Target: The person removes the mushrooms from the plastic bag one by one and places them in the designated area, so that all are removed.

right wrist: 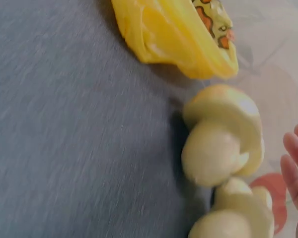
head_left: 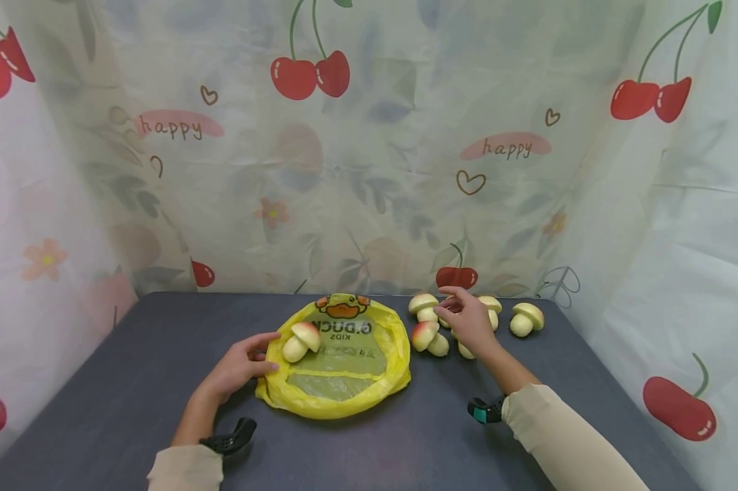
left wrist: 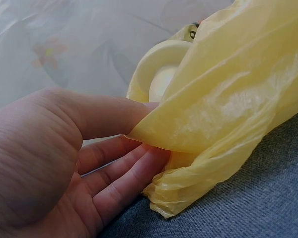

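A yellow plastic bag (head_left: 332,408) with a duck print lies spread on the table, its mouth facing up. My left hand (head_left: 243,365) pinches the bag's left rim between thumb and fingers, as the left wrist view shows up close. Just inside that rim is a toy mushroom (head_left: 302,341) with a red-tinged cap. My right hand (head_left: 469,319) hovers over a group of pale toy mushrooms right of the bag, fingers loosely bent and holding nothing. A red-capped mushroom (head_left: 429,339) and another mushroom (head_left: 423,306) lie beside its fingertips. The hand partly hides several others.
One mushroom (head_left: 526,319) lies apart at the far right of the group, near the table's back corner. The dark table (head_left: 381,450) ends at a printed curtain (head_left: 369,170) at the back, with more curtain on both sides.
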A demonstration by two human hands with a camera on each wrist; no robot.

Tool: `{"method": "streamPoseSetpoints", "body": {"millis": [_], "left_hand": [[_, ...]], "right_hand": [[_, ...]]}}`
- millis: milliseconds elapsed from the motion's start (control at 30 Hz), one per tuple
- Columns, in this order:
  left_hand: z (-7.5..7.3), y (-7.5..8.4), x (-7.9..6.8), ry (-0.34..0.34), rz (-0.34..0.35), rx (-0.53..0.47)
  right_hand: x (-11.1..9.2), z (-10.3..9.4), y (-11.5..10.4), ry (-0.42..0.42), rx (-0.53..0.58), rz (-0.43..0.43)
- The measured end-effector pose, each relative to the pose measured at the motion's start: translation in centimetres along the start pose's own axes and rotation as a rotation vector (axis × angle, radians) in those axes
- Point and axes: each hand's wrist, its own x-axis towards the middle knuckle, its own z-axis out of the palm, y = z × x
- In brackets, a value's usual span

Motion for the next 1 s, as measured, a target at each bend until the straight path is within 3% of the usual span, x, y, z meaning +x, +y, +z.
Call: {"method": "streamPoseSetpoints", "body": {"millis": [400,600,1000], "left_hand": [[0.1,0.0,0.0,0.000,-0.006,0.018],[0.1,1.3,-0.6,0.000,0.003,0.005],[-0.2,-0.2,0.2,-0.005,0.000,-0.014]], "right_hand": [[2.1,4.2,-2.8,-0.093,0.092,0.005],[2.6,6.2,-3.9,-0.133,0.077,-0.026],[3.7,9.8,-5.6,-0.199,0.195,0.036]]}}
